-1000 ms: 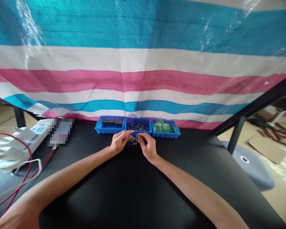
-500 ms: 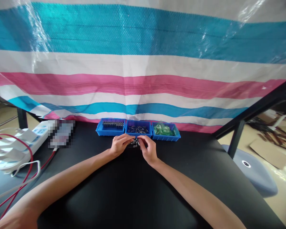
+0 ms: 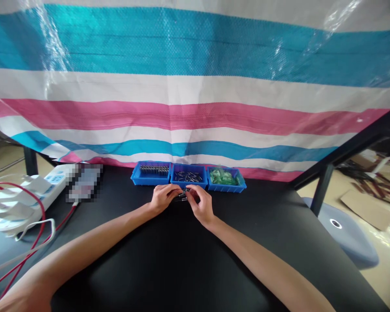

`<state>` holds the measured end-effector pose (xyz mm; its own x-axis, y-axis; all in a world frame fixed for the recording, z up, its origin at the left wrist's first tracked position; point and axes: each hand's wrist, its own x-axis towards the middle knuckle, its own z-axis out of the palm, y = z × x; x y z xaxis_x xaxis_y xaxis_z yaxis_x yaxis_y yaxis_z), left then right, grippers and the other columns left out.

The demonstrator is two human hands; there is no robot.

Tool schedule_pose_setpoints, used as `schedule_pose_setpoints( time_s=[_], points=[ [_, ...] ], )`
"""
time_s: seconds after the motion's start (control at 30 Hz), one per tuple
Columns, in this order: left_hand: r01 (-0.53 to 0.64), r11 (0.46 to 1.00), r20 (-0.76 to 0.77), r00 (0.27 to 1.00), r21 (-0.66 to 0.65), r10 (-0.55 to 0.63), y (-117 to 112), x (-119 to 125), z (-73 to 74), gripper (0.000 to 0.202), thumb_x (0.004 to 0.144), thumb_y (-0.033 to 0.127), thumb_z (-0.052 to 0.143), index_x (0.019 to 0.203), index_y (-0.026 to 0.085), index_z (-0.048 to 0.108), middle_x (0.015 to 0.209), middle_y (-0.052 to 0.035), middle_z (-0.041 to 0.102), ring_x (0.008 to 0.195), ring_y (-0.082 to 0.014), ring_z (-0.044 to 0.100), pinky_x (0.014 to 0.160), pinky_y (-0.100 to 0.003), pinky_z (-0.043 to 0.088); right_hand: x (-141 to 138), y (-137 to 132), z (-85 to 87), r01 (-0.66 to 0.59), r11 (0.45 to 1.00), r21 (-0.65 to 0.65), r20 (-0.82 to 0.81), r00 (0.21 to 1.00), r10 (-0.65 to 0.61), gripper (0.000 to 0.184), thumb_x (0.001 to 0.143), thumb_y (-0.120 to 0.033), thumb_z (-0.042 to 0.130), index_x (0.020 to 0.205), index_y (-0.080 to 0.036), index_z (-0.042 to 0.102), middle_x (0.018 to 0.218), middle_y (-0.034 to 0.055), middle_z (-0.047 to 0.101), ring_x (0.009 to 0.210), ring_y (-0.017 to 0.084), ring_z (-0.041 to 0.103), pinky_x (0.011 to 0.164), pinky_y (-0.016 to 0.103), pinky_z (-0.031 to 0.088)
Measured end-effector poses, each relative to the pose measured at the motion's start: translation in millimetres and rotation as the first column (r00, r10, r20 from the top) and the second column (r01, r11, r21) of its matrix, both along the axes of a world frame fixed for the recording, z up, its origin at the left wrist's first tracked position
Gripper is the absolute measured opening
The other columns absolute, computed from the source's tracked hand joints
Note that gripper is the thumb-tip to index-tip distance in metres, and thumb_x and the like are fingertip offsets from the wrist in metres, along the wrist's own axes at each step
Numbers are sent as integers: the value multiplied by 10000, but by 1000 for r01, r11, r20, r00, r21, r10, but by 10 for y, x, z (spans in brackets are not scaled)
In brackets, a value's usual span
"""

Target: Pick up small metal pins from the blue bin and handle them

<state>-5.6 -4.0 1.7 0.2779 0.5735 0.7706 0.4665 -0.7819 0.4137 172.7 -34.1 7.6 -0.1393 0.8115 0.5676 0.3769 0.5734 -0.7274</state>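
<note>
My left hand [image 3: 164, 197] and my right hand [image 3: 201, 204] meet fingertip to fingertip over the black table, just in front of the middle blue bin [image 3: 189, 184]. Both are closed in a pinch at a small metal part [image 3: 186, 190], mostly covered by the fingers; its exact kind is too small to tell. Below the fingertips lie several small shiny screw-like pieces [image 3: 183, 199]. Loose dark, thin screw-like pieces [image 3: 189, 177] fill the middle bin. The left blue bin [image 3: 149, 179] has rows of dark metal cylinders [image 3: 154, 168], and the right blue bin [image 3: 226, 187] contains green plastic packets [image 3: 225, 176].
A white power strip [image 3: 53, 184] with plugs and red and white cables [image 3: 40, 221] occupies the table's left side, beside a blurred-out device [image 3: 84, 182]. A striped plastic sheet [image 3: 195, 117] hangs behind the bins. A grey stool [image 3: 351, 242] stands past the right edge.
My right hand's fingertips have shifted slightly left and down, closer to the left fingers. My left hand and the bins stay in place.
</note>
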Motion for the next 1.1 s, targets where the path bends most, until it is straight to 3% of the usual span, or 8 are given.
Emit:
schedule_pose_setpoints(
  time_s=[0.23,0.43,0.57,0.67,0.83,1.1],
  points=[
    [42,999,-8,999,13,-41,7,3,-7,70,862,216,601,822,183,647,697,11,699,581,-90,636,598,-172,478,1,18,-11,-53,998,23,56,997,51,137,894,-234,514,864,-186,638,766,39,590,692,151,574,661,268,475],
    [4,1000,-2,1000,-26,-4,-2,-5,-27,77,869,243,586,892,178,618,744,-8,687,598,-94,619,598,-182,479,-10,-6,-40,-130,991,-20,126,983,132,154,863,-206,522,756,-178,629,705,22,562,605,127,525,589,244,428],
    [-68,990,50,996,-127,75,-16,8,2,85,870,251,564,850,171,547,736,0,614,553,-79,521,574,-196,445,4,6,-20,-7,997,-72,-11,1000,7,188,867,-257,526,715,-176,601,664,9,551,598,128,511,586,243,413],
    [-47,986,63,996,-161,57,-23,20,27,86,884,231,529,822,171,530,752,-3,592,574,-77,501,591,-198,434,20,48,-30,81,975,-207,-155,981,-115,227,877,-331,521,724,-178,591,601,-15,523,530,112,475,524,228,388],
    [2,980,58,998,-200,10,-32,26,38,75,884,222,524,832,170,540,755,-5,592,574,-77,491,597,-199,426,32,129,-83,66,929,-363,-300,936,-184,264,860,-423,536,781,-180,603,564,-38,492,444,87,431,443,211,349],
    [-36,988,37,998,-150,42,-15,23,6,77,862,229,565,821,175,527,735,6,572,537,-68,463,570,-195,417,32,160,-79,36,900,-435,-359,909,-210,301,849,-454,547,827,-166,635,491,-55,440,392,81,402,392,203,319]
  ],
)
